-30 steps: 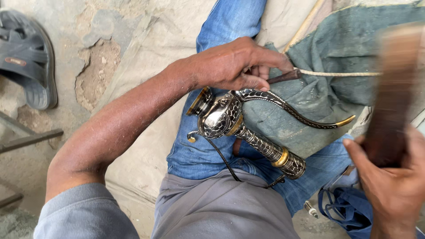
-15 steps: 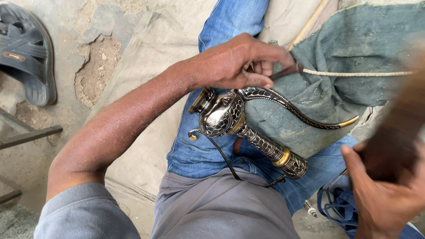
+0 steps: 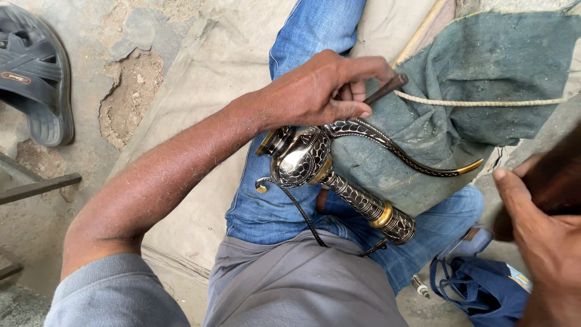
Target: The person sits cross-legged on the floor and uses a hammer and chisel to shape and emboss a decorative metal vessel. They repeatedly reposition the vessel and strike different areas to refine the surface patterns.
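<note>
The left hand (image 3: 321, 91) is closed, its fingers pinching a thin dark tool (image 3: 385, 88) whose tip points down at the curved spout (image 3: 399, 151) of an ornate metal piece (image 3: 330, 175) lying just below the hand. That piece is silver with dark engraved patterns and brass rings; its round body sits directly under the left hand's thumb side, its patterned stem runs down and away toward the right hand, and the spout sweeps out to a brass tip. It rests across the person's lap, on blue jeans (image 3: 315, 30), and leans against a grey-green cloth bundle (image 3: 484, 79) that lies between the two hands. A pale cord (image 3: 478, 103) crosses that bundle from just beside the left hand's fingertips toward the right side. The right hand (image 3: 538, 242) is at the lower right edge, wrapped around a dark brown wooden thing (image 3: 554, 181) that is blurred, so its shape cannot be made out. Below the right hand lies a dark blue bag (image 3: 478, 290) with straps. A thin black wire (image 3: 302, 215) trails from the metal piece down over the grey shirt (image 3: 290, 284). Far out past the left forearm, a grey sandal (image 3: 33, 79) sits on the cracked concrete floor (image 3: 127, 97), beside the tan sheet (image 3: 206, 91) on which the person sits.
</note>
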